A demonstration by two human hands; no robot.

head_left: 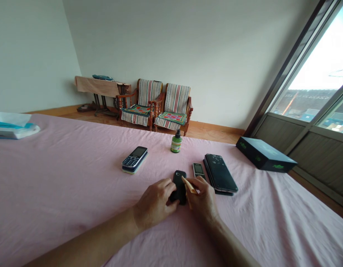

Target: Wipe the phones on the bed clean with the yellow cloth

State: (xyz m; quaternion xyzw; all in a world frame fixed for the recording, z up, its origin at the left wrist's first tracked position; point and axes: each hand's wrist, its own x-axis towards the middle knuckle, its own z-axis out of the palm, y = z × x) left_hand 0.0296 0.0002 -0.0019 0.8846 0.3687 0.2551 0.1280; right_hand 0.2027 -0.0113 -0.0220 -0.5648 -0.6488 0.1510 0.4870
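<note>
A small black mobile phone (180, 183) lies back side up on the pink sheet, its camera lens near the top. My left hand (157, 200) grips it by the left edge and lower end, fingers closed. Between the fingers of my right hand (204, 200) is a folded pale yellow cloth (190, 185), held at the phone's right side. Just beyond that hand lies a small keypad phone (198, 169), partly covered by the fingers. Right of it is a stack of larger dark phones or tablets (220, 172).
A green spray bottle (176, 144) stands ahead. Stacked keypad phones (135, 157) lie to the left, a black box (264, 154) to the right. A tissue pack (16, 126) sits far left on the pink sheet (77, 178). Two wooden chairs (173, 104) stand by the wall.
</note>
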